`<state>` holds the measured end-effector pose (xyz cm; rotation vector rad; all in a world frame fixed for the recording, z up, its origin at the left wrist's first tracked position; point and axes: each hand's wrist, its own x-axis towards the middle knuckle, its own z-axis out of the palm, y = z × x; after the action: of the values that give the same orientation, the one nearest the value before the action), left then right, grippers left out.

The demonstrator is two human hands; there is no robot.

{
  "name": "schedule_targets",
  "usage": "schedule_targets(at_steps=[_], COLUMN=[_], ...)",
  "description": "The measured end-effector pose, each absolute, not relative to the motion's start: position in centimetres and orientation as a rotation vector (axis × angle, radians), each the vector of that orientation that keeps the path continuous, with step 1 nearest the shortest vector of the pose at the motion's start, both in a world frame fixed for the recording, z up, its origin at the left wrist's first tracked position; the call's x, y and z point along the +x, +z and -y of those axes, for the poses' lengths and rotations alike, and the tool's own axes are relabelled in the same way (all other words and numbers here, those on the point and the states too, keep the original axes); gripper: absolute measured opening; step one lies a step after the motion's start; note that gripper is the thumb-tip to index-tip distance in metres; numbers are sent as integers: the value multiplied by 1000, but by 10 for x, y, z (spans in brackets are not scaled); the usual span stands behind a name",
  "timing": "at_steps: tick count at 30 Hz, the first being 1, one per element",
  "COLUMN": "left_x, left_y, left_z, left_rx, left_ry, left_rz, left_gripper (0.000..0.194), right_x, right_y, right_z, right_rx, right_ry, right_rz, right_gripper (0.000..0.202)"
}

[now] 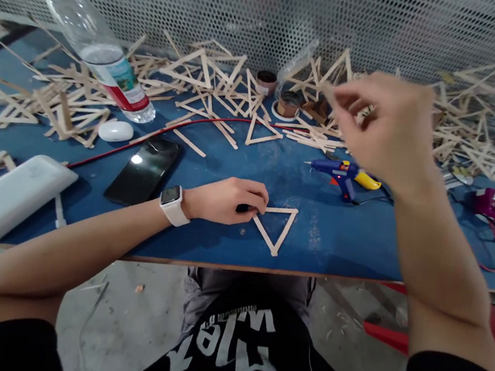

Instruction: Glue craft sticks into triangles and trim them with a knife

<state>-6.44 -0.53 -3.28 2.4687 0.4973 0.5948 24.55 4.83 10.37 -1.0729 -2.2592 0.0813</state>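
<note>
A triangle of wooden sticks (285,233) lies flat on the blue table near its front edge. My left hand (237,201), with a white watch on the wrist, rests at the triangle's upper left corner, its fingers closed on that corner. Raised above the table on the right is my right hand (379,120), its fingers curled in; a pale stick-like shape by the fingertips is blurred, and what the hand holds cannot be made out. Below it a blue and yellow glue gun (343,174) lies on the table, its nozzle pointing left.
Many wooden sticks and triangles (211,76) cover the back of the table (221,248). On the left are a bottle (112,72), a white case (116,131), a black phone (143,170) and a white power bank (13,199). A purple tool (491,204) lies right.
</note>
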Motion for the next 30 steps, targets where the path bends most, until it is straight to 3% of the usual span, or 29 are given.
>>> schedule_targets(at_steps=[8, 12, 16, 19, 24, 30], left_x=[-64, -64, -63, -63, -64, -64], left_y=[-35, -35, -34, -33, -33, -34], left_z=[5, 5, 6, 6, 6, 5], left_rx=[2506, 2528, 2537, 2541, 2549, 2566], left_ry=[604, 599, 590, 576, 586, 614], left_rz=[-463, -462, -480, -489, -486, -455], left_gripper=[29, 29, 29, 29, 28, 27], right_x=[269, 259, 264, 284, 300, 291], right_y=[125, 106, 77, 51, 17, 14], right_z=[-76, -95, -132, -163, -184, -177], right_rx=[-1129, -1131, -1239, -1448, -1579, -1660], right_ry=[116, 158, 242, 264, 347, 324], right_rz=[2292, 2223, 2236, 2266, 2395, 2485], right_gripper=[14, 18, 43, 15, 17, 26])
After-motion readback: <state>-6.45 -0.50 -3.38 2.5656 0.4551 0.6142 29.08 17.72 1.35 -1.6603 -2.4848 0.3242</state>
